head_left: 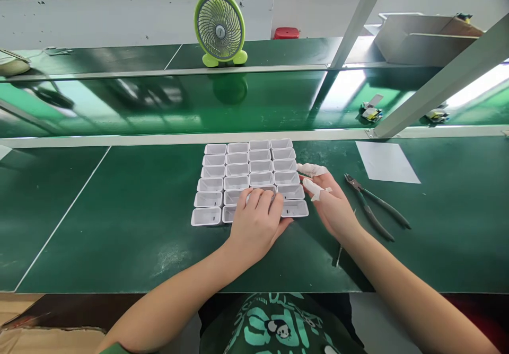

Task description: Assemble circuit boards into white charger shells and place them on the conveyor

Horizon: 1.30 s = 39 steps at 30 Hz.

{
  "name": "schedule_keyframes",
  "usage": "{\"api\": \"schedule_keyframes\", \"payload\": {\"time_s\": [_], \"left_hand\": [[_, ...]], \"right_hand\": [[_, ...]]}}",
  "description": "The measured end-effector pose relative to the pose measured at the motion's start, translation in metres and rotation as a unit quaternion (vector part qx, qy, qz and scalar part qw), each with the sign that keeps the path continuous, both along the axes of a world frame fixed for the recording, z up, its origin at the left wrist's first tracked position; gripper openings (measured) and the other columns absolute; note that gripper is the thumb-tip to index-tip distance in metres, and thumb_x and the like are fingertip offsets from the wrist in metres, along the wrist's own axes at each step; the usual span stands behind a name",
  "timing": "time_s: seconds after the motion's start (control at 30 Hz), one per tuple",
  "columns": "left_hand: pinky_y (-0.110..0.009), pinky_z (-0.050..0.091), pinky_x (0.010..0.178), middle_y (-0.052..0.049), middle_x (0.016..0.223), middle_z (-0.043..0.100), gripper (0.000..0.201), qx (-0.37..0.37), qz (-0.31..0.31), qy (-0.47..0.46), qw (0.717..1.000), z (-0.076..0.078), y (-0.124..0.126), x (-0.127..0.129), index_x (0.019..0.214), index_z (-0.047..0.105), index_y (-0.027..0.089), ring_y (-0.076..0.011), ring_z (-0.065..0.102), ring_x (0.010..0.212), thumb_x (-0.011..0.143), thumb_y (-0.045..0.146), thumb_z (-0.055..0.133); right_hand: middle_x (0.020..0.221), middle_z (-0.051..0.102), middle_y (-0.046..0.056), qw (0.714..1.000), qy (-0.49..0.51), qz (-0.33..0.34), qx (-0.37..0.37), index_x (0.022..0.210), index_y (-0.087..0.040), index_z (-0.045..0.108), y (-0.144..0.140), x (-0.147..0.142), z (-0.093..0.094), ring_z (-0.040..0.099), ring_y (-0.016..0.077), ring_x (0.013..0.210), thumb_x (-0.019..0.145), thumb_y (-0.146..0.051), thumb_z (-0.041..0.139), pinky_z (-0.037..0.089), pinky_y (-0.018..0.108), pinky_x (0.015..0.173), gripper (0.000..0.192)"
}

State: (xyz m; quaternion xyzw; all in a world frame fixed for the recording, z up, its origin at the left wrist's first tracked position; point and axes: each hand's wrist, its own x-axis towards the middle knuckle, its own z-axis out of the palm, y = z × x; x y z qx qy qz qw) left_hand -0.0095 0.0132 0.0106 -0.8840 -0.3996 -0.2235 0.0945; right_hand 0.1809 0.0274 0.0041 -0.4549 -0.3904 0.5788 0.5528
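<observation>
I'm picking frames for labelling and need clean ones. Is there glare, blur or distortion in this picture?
Head view: strong white glare on the shiny green belt, brightest at far right; straight rails bow from wide-angle distortion; the white trays, left hand, right hand and pliers look sharp; the hands cast only soft shadows on the green table.

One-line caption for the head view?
Left hand rests on a grid of white trays on a green bench, right hand beside it, pliers nearby.
</observation>
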Motion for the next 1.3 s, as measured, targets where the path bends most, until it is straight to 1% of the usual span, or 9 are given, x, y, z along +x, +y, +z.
{"api": "schedule_keyframes", "payload": {"time_s": [0.13, 0.27, 0.43, 0.63, 0.73, 0.87, 1.07, 1.17, 1.3], "left_hand": [[-0.045, 0.043, 0.095, -0.012, 0.105, 0.07, 0.035, -0.005, 0.001, 0.003, 1.0, 0.001, 0.0, 0.0, 0.114, 0.061, 0.012, -0.0278, 0.062, 0.098, 0.093, 0.039, 0.063], [-0.045, 0.043, 0.095, -0.012, 0.105, 0.07, 0.035, -0.005, 0.001, 0.004, 1.0, 0.001, 0.0, 0.0, 0.114, 0.061, 0.012, -0.028, 0.062, 0.098, 0.093, 0.04, 0.063], [-0.045, 0.042, 0.096, -0.01, 0.104, 0.07, 0.036, -0.006, 0.002, 0.005, 1.0, 0.002, -0.001, 0.0, 0.114, 0.062, 0.011, -0.0276, 0.061, 0.098, 0.092, 0.04, 0.064], [-0.045, 0.042, 0.096, -0.011, 0.105, 0.07, 0.035, -0.005, -0.001, 0.008, 1.0, 0.001, -0.001, 0.001, 0.114, 0.062, 0.01, -0.0277, 0.061, 0.099, 0.092, 0.038, 0.063], [-0.045, 0.042, 0.097, -0.01, 0.104, 0.069, 0.034, -0.001, -0.001, 0.006, 1.0, 0.0, -0.002, 0.001, 0.114, 0.062, 0.01, -0.0278, 0.061, 0.099, 0.092, 0.037, 0.062], [-0.045, 0.042, 0.098, -0.01, 0.104, 0.07, 0.032, 0.002, 0.0, 0.005, 1.0, 0.0, -0.003, 0.001, 0.113, 0.062, 0.011, -0.0275, 0.062, 0.099, 0.093, 0.035, 0.061], [-0.045, 0.044, 0.098, -0.012, 0.11, 0.068, 0.031, -0.001, 0.001, 0.003, 1.0, 0.0, -0.003, 0.001, 0.113, 0.063, 0.011, -0.0284, 0.062, 0.103, 0.093, 0.035, 0.06], [-0.047, 0.044, 0.1, -0.016, 0.12, 0.065, 0.03, 0.016, 0.0, -0.008, 1.0, 0.001, -0.005, 0.002, 0.113, 0.063, 0.012, -0.0304, 0.06, 0.108, 0.091, 0.032, 0.062], [-0.048, 0.044, 0.102, -0.017, 0.126, 0.063, 0.027, 0.026, -0.029, -0.009, 0.999, 0.002, -0.008, 0.003, 0.114, 0.064, 0.013, -0.0309, 0.059, 0.112, 0.092, 0.029, 0.06]], "right_hand": [[0.134, 0.061, 0.002, 1.0, -0.007, 0.002, -0.008, 0.117, -0.033, 0.061, 0.0, -0.001, 0.001, 0.058, 0.0238, 0.125, 0.089, -0.04, 0.07, 0.052, 0.038, 0.096, 0.03], [0.133, 0.062, 0.002, 1.0, -0.009, -0.001, -0.012, 0.118, -0.033, 0.06, 0.0, -0.002, 0.002, 0.058, 0.0237, 0.124, 0.087, -0.04, 0.071, 0.052, 0.038, 0.097, 0.034], [0.129, 0.063, 0.003, 1.0, -0.013, -0.005, 0.006, 0.114, -0.032, 0.062, 0.003, 0.001, -0.002, 0.059, 0.023, 0.122, 0.089, -0.037, 0.069, 0.05, 0.039, 0.1, 0.027], [0.147, 0.049, -0.002, 0.994, -0.092, -0.059, 0.018, 0.123, -0.038, 0.056, 0.017, 0.004, -0.014, 0.045, 0.021, 0.138, 0.088, -0.038, 0.068, 0.043, 0.039, 0.109, 0.036], [0.148, 0.049, -0.001, 0.996, -0.083, -0.014, 0.03, 0.125, -0.036, 0.054, 0.022, -0.001, -0.013, 0.041, 0.0211, 0.142, 0.089, -0.038, 0.067, 0.039, 0.041, 0.114, 0.038], [0.147, 0.051, 0.001, 0.996, -0.072, 0.028, 0.045, 0.127, -0.035, 0.052, 0.022, -0.006, -0.012, 0.044, 0.0232, 0.139, 0.089, -0.041, 0.066, 0.044, 0.042, 0.11, 0.04], [0.151, 0.044, -0.001, 0.993, -0.108, -0.033, 0.014, 0.124, -0.038, 0.048, 0.037, 0.005, -0.019, 0.038, 0.0239, 0.144, 0.085, -0.044, 0.067, 0.035, 0.046, 0.118, 0.043], [0.144, 0.05, 0.001, 0.993, -0.113, -0.025, 0.008, 0.121, -0.035, 0.048, 0.054, 0.004, -0.017, 0.043, 0.0248, 0.14, 0.083, -0.044, 0.066, 0.037, 0.047, 0.116, 0.043], [0.124, 0.062, 0.001, 0.994, -0.109, -0.003, 0.024, 0.116, -0.032, 0.047, 0.07, -0.005, -0.015, 0.058, 0.0228, 0.12, 0.08, -0.046, 0.066, 0.045, 0.044, 0.108, 0.043]]}}
